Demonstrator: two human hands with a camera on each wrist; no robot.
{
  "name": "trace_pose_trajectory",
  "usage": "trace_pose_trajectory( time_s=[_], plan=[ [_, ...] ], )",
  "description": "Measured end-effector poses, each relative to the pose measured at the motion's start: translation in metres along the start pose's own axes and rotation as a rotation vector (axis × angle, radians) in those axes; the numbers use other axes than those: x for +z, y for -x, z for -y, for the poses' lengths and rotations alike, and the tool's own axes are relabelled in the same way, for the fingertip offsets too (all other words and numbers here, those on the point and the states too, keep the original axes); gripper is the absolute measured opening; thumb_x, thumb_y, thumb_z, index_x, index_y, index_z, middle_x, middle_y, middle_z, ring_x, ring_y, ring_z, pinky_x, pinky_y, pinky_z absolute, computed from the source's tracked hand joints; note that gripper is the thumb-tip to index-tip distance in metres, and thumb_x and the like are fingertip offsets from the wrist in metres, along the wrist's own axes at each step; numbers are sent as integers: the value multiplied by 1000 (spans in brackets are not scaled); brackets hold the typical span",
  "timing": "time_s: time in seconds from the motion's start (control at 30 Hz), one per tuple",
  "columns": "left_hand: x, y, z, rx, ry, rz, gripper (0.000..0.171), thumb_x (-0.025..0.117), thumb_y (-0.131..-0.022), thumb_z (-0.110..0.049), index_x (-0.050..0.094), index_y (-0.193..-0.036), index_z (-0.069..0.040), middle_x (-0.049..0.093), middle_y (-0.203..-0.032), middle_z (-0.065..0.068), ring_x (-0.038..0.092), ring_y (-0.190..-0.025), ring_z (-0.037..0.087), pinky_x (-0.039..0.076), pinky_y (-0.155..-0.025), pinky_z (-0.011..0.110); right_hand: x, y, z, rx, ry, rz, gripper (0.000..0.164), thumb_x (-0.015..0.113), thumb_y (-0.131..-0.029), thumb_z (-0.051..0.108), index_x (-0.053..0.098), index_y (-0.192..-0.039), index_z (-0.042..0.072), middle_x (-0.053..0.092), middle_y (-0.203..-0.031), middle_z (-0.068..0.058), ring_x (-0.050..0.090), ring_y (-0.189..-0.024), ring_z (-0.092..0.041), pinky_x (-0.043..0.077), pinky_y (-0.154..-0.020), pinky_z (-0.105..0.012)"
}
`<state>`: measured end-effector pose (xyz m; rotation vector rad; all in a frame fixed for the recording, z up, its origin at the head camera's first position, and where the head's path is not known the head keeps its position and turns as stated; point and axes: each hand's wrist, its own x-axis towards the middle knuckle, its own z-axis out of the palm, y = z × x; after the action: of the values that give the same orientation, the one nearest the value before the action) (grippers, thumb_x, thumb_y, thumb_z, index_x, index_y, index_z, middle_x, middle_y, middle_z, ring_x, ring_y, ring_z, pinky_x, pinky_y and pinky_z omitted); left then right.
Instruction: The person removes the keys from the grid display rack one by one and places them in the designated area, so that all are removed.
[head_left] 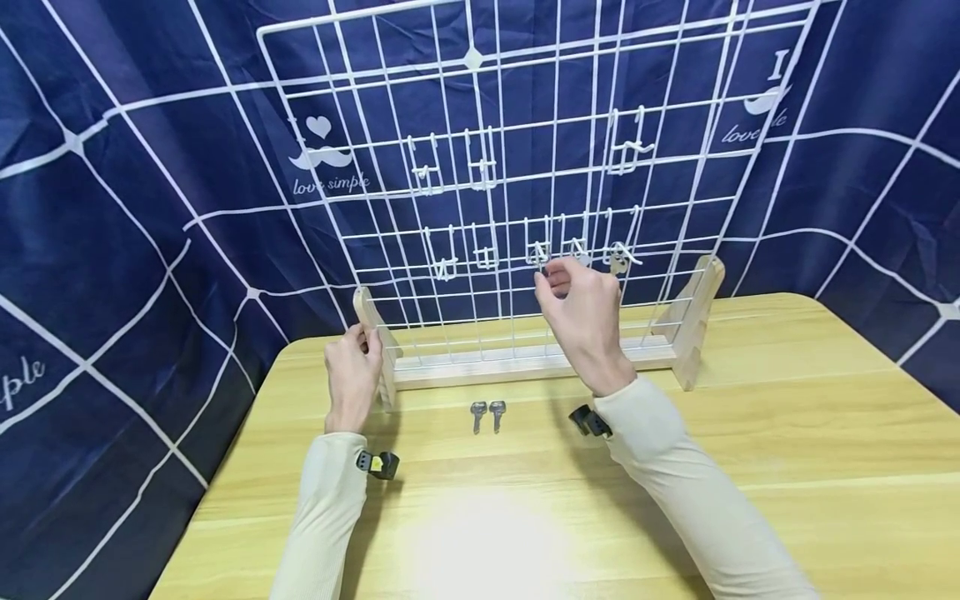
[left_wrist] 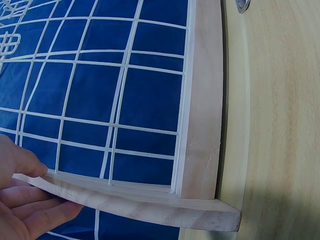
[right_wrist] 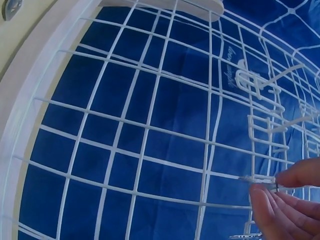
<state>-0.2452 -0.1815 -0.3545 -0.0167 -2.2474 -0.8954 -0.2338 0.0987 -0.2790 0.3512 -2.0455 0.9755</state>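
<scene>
At least one key [head_left: 618, 263] hangs toward the rack's [head_left: 495, 293] right edge, the right hand [head_left: 588, 312] pinches seemingly another, the left hand [head_left: 351, 375] grips the stand [left_wrist: 145, 206], and two loose keys [head_left: 478, 410] remain toward the desk's [head_left: 810, 367] far edge.

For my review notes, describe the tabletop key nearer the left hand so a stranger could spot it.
Find the white wire rack on the table. In front of its wooden base lies a metal key beside a second key. Yours is closer to the left hand.
</scene>
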Motion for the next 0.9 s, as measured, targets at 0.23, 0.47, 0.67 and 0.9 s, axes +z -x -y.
trace_pose_trajectory(
  time_s=[0.23, 0.47, 0.67, 0.9],
  plan=[
    [1, 0, 0, 9, -7, -9, 20, 55, -92, -5, 65, -81, 9, 72, -82, 21, 70, -70, 30, 54, -61, 43, -2, -2, -1, 33, -31, -2, 10, 63, -82, 0, 71, -86, -5, 71, -74, -15, 67, -61, -25, 55, -62, -36],
    [0, 1, 0, -15, -8, 9, 20, 55, -92, -6, 65, -83, 9, 71, -86, 22, 71, -76, 31, 55, -64, 43, -5, 0, -2, 3, -34, 7, 8, 63, -85, 1, 70, -86, -3, 70, -76, -14, 65, -65, -24, 51, -64, -34],
    [1, 1, 0, -19, -14, 20, 21, 55, -92, -6, 66, -85, 9, 71, -89, 22, 71, -78, 31, 55, -66, 43, -9, 5, 1, 4, -89, -17, 7, 63, -87, 1, 69, -89, -3, 71, -82, -13, 67, -73, -23, 49, -61, -19],
    [0, 0, 0, -22, -18, 16, 21, 54, -93, -7, 65, -84, 9, 71, -88, 22, 71, -77, 31, 55, -66, 44, -17, 9, 4, -17, -112, -30, 8, 65, -89, 6, 69, -88, -1, 72, -78, -9, 69, -72, -20, 52, -61, -19]
  ],
)
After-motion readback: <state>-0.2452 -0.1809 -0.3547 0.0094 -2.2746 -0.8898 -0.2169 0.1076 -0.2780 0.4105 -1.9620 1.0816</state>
